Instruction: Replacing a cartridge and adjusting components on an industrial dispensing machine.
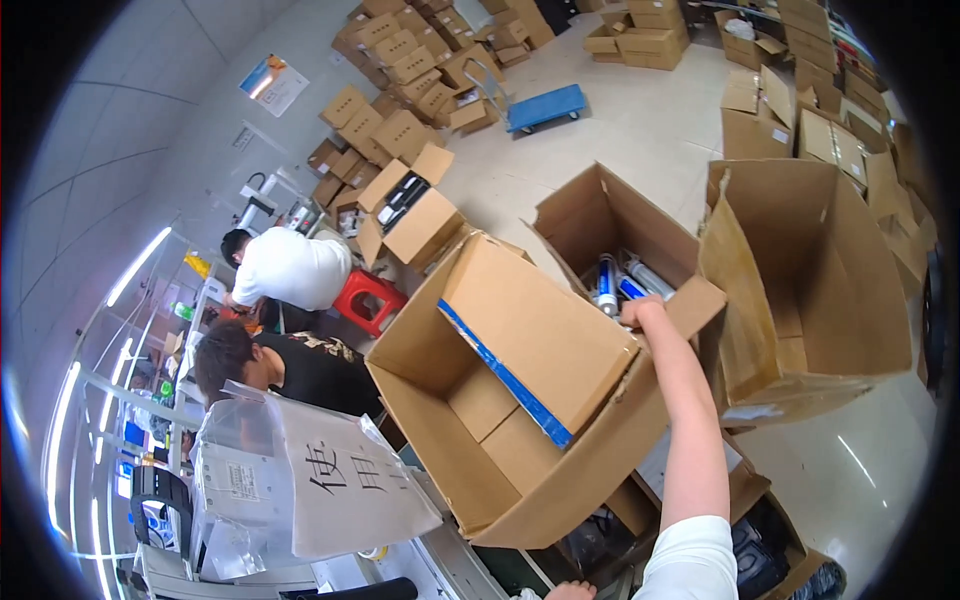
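My right arm stretches forward over the side of a tall open cardboard box (590,215). At the box's near side, my right hand (642,311) is closed, its fingers curled in beside several blue-and-white cylindrical tubes (607,284). What its fingers hold, if anything, is hidden. Only a small part of my left hand (572,591) shows at the lower edge, and its fingers cannot be made out. Between my arm and the left side stands a large open carton (560,495); a folded-in flap (545,340) edged with blue tape covers part of its inside.
Another deep open carton (810,270) stands at the right. Two people sit at a workbench on the left, one on a red stool (370,302). A clear plastic-covered sheet (350,480) hangs nearby. Stacked cartons (400,60) and a blue trolley (546,107) are farther back.
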### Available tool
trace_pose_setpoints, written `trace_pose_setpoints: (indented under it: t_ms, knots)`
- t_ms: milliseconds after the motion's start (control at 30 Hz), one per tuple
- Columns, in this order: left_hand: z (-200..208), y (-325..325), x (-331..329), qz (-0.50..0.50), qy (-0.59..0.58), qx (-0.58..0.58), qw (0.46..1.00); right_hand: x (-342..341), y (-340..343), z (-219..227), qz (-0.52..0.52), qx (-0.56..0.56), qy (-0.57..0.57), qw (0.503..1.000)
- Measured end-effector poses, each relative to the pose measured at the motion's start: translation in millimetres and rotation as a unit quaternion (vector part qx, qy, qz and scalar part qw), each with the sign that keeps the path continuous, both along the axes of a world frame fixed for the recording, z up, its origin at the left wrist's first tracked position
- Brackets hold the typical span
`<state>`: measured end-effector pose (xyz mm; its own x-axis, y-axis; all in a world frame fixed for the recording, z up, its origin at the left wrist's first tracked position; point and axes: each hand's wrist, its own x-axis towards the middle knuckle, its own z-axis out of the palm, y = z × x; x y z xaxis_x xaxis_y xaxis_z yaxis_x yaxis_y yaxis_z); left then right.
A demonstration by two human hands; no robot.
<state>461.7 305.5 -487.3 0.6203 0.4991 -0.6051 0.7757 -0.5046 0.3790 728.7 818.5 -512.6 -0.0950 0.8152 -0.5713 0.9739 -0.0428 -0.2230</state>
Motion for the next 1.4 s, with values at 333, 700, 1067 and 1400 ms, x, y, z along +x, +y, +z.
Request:
trace_pose_setpoints:
  t_ms: [333,700,1067,1400]
  knots:
    - [8.4,3.4,15.6,-0.009,0.036,-0.098,0.995,1.7,43.9,-95.6,-0.119,0.05,0.206,0.97]
    - [11.7,11.0,6.5,0.02,0.025,-0.132,0.991,3.3,-69.5,6.3,-0.206,-0.021,0.539,0.816]
    - [27.5,11.4,11.6,0.022,-0.012,-0.09,0.996,-35.7,-78.6,61.2,-0.195,0.067,0.53,0.823]
    - [28.0,17.6,0.1,0.026,-0.059,-0.091,0.994,-19.6,-51.8,7.3,-0.099,0.181,0.355,0.912]
